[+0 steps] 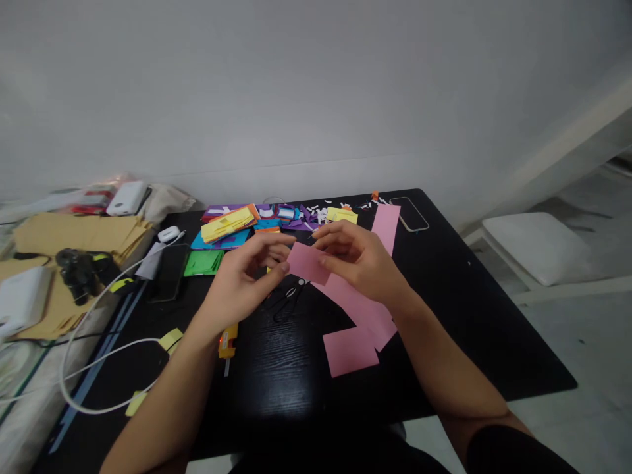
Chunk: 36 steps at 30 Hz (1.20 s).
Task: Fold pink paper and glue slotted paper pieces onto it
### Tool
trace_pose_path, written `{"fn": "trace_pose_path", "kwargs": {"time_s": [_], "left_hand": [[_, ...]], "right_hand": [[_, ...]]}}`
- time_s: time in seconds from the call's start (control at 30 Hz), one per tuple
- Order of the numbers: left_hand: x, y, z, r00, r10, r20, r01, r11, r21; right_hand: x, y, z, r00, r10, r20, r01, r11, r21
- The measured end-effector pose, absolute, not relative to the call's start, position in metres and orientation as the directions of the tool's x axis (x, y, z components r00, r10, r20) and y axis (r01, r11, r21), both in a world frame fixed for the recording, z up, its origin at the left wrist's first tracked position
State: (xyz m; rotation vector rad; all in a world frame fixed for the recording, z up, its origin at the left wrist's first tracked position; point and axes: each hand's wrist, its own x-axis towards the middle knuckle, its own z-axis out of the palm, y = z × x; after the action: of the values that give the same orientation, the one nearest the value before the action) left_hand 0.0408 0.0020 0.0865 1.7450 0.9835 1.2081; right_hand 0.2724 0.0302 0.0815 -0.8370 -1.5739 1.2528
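Your left hand [241, 280] and right hand [358, 260] hold a small pink paper piece [307, 262] above the middle of the black surface [469, 316], each grip pinched narrow on one end. Cut pink strips [363, 313] lie beneath and to the right, scissors [289, 296] rest untouched below the hands, and coloured offcuts [232, 224] crowd the far edge. The held piece seems not yet finished.

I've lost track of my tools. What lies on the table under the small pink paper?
Black scissors lie on the table below the small pink paper, pinched by the left hand and right hand; their far end is hidden behind the hands.
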Motion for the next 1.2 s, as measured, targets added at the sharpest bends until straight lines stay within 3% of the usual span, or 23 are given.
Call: {"fn": "trace_pose_path", "kwargs": {"time_s": [0.23, 0.63, 0.93, 1.2], "left_hand": [[0.044, 0.001, 0.086, 0.202, 0.917, 0.343, 0.153, -0.376, 0.914], [0.045, -0.002, 0.083, 0.270, 0.887, 0.374, 0.133, -0.419, 0.898], [0.049, -0.003, 0.074, 0.114, 0.797, 0.592, 0.282, -0.598, 0.750], [0.048, -0.003, 0.074, 0.156, 0.768, 0.621, 0.382, -0.627, 0.679]], "right_hand": [[0.268, 0.023, 0.085, -0.425, 0.863, 0.274, 0.044, 0.322, -0.946], [0.265, 0.023, 0.083, -0.276, 0.915, 0.295, -0.070, 0.287, -0.955], [0.263, 0.015, 0.082, -0.352, 0.859, 0.371, -0.086, 0.366, -0.927], [0.264, 0.017, 0.084, -0.301, 0.905, 0.302, -0.014, 0.312, -0.950]]}}
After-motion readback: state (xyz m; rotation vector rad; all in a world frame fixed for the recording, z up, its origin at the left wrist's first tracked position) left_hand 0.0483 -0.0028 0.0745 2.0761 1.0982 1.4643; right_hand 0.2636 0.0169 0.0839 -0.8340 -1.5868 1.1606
